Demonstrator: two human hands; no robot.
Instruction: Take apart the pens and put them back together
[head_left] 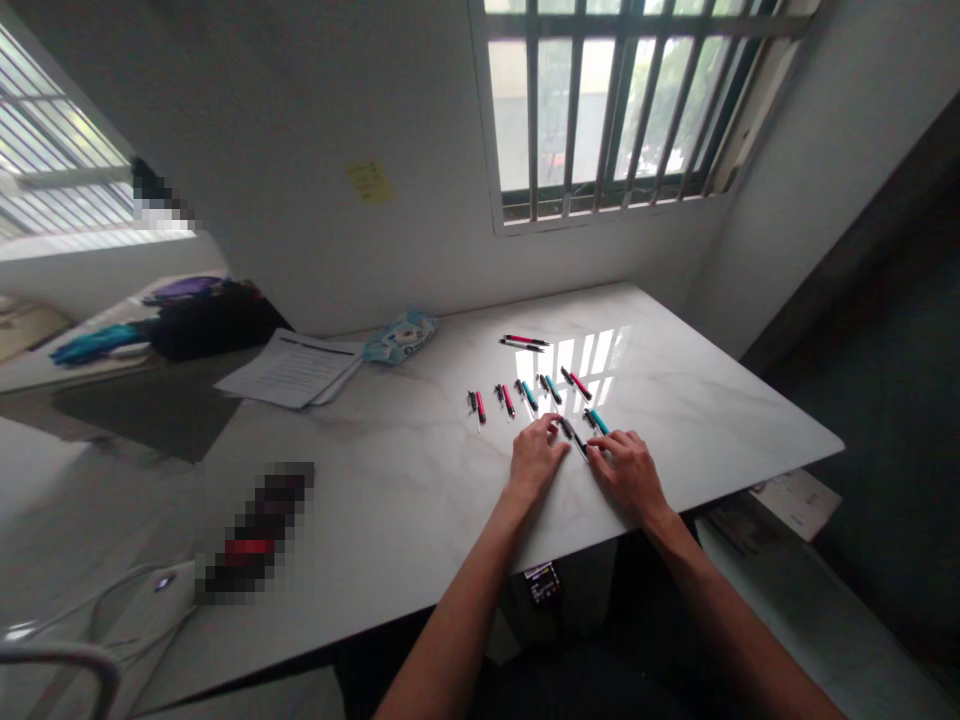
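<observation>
My left hand [536, 455] rests on the white table with its fingers bent at the upper end of a dark pen [576, 437], which seems to lie in separate pieces. At that pen's lower end, my right hand [628, 468] has its thumb and fingertips closed in; the exact contact is too small to make out. Just above the right fingers lies a teal pen [598, 422] beside black parts. Farther back is a row of pens in pieces: a red one [481, 406], another red one [508, 400], teal ones [529, 394] and a pink-red one [579, 384].
Two whole-looking pens [525, 342] lie farther back on the marble-patterned table [405, 480]. Printed papers [292, 370] and a blue-white soft packet [401, 337] sit by the wall. A blurred-out dark object [262, 530] is at left. A barred window [592, 110] is above.
</observation>
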